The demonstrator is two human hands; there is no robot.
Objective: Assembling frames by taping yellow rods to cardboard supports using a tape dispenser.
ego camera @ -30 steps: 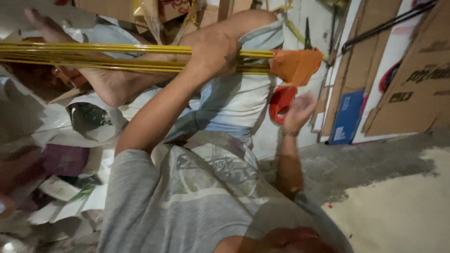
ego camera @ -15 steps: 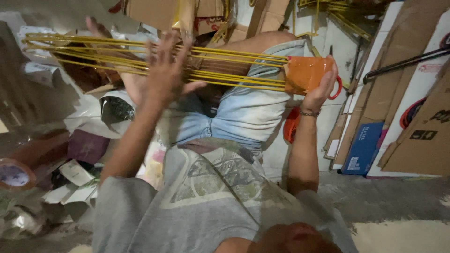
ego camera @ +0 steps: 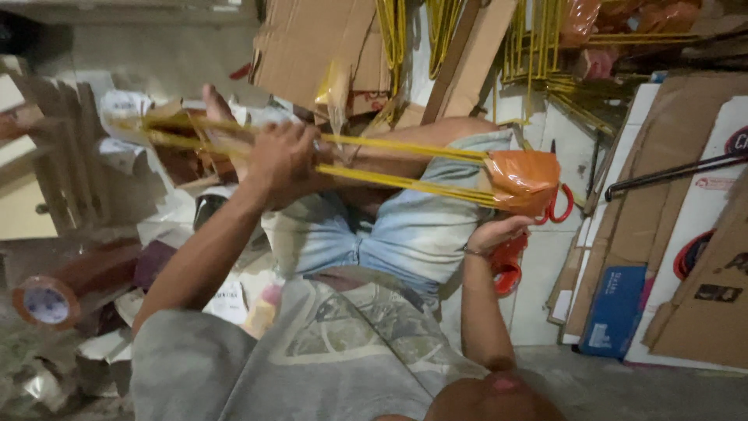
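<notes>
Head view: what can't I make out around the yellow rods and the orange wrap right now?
- Rod ends under the orange wrap: covered by the plastic.
- Left hand fingers on the yellow rods: curled behind the rods, so the grip is unclear.
- Right hand: the palm faces away; contact with the wrap is uncertain.
- Red item behind the right hand: mostly hidden, kind unclear.
- Far rod tips at left: blurred among clutter.
</notes>
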